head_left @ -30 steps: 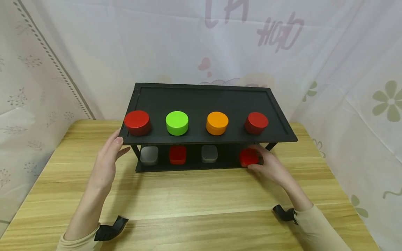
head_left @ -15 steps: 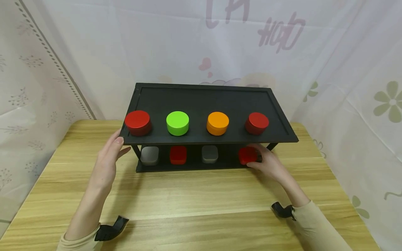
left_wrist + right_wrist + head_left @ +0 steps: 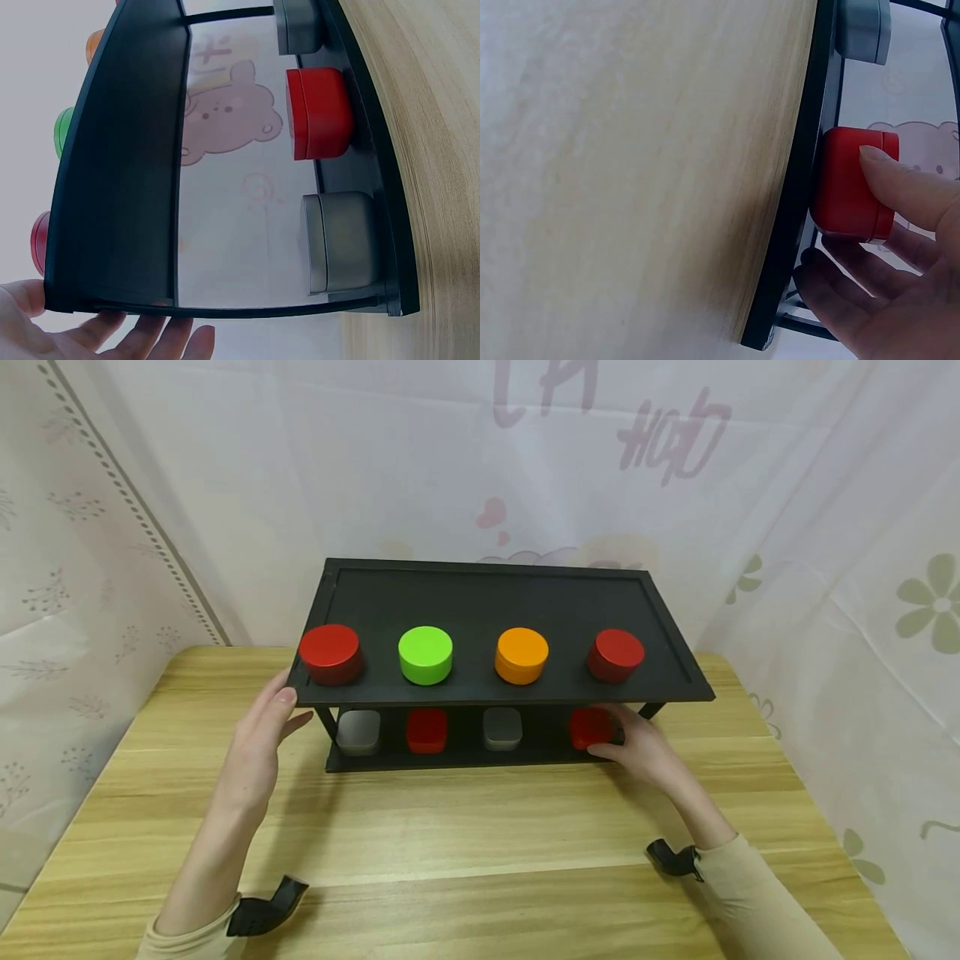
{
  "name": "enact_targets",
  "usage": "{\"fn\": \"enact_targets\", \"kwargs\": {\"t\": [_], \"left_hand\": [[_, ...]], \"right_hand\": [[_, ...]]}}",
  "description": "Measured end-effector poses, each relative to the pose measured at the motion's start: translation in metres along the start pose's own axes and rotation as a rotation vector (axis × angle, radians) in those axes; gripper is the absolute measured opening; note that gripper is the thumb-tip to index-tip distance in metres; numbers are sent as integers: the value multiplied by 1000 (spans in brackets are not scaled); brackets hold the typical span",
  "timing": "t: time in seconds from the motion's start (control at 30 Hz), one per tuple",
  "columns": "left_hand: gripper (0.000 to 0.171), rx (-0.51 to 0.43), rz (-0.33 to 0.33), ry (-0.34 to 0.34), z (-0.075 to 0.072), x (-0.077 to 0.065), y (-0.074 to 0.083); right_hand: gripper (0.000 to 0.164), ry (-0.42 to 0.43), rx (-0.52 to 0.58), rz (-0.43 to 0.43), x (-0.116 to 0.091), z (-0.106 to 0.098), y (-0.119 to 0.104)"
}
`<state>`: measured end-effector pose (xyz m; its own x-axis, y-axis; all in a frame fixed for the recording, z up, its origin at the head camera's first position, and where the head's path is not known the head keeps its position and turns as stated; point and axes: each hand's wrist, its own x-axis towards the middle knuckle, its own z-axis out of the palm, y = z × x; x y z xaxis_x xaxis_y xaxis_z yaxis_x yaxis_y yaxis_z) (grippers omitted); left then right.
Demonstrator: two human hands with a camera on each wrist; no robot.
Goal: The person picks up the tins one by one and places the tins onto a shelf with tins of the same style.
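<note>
My left hand [image 3: 255,747] holds the front left corner of a two-tier black shelf [image 3: 487,597], thumb at the edge of the upper board and fingers along its side. In the right wrist view, my right hand [image 3: 911,277] grips a red rounded-square tin [image 3: 851,184] at the right end of the lower tier. Its thumb lies on the near face; some fingertips are hidden behind. Left of that tin stand a silver tin [image 3: 502,729], another red square tin [image 3: 427,731] and another silver tin [image 3: 358,732], spaced in a row.
Along the upper board's front stand a large red round tin [image 3: 331,654], a green one [image 3: 425,655], an orange one [image 3: 521,655] and a smaller red one [image 3: 615,656]. The shelf rests on a wooden table [image 3: 465,860], with a printed white curtain [image 3: 420,468] behind.
My right hand has shifted slightly left and inward, and the red tin it grips has moved a little back onto the lower tier. My left hand stays at the shelf corner.
</note>
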<state>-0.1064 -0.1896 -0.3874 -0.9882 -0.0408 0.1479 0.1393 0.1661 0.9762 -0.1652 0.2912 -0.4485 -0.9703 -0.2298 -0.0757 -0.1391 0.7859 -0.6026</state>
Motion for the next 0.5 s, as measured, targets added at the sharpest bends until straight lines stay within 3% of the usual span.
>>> {"fn": "enact_targets", "kwargs": {"t": [0.5], "left_hand": [[50,-15,13,-2,0,0,1]], "right_hand": [[71,-3,-36,11,3,3,2]]}}
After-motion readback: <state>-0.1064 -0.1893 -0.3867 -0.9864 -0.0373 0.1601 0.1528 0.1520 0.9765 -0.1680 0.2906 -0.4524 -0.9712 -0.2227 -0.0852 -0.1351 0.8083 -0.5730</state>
